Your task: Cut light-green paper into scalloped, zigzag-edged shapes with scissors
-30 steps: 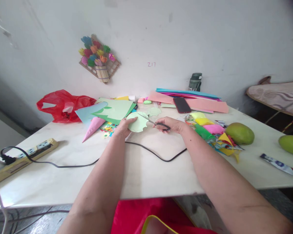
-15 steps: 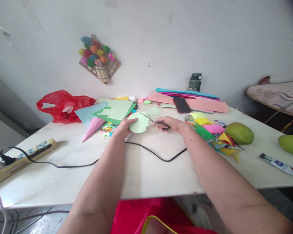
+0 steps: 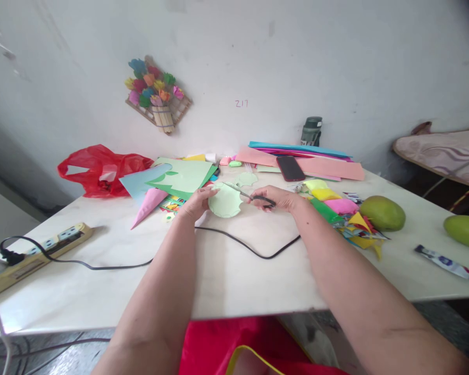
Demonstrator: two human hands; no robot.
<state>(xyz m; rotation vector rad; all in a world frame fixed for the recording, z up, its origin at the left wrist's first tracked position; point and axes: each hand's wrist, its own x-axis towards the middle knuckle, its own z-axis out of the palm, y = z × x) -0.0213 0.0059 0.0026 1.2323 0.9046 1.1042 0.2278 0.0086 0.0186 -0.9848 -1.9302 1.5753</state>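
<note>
Over the middle of the table, my left hand point(image 3: 198, 203) pinches the left edge of a pale green paper piece point(image 3: 225, 202), roundish with a scalloped edge. My right hand point(image 3: 275, 198) is closed round the black handles of a pair of scissors point(image 3: 240, 190). The scissor blades point left and lie across the paper's upper right edge. Just behind, another pale green paper piece point(image 3: 247, 179) lies on the table. Fingertips of the right hand are partly hidden by the handles.
Beyond my left hand are green sheets point(image 3: 185, 174), a pink paper cone point(image 3: 148, 207) and a red plastic bag point(image 3: 105, 172). A phone point(image 3: 290, 168), coloured packets point(image 3: 324, 194) and a mango point(image 3: 383, 212) sit to the right. A black cord point(image 3: 250, 252) crosses the table in front.
The round paper has turned in my left hand and shifted slightly right and down. My left thumb has moved back toward its edge. The scissors remain at the paper's upper right.
</note>
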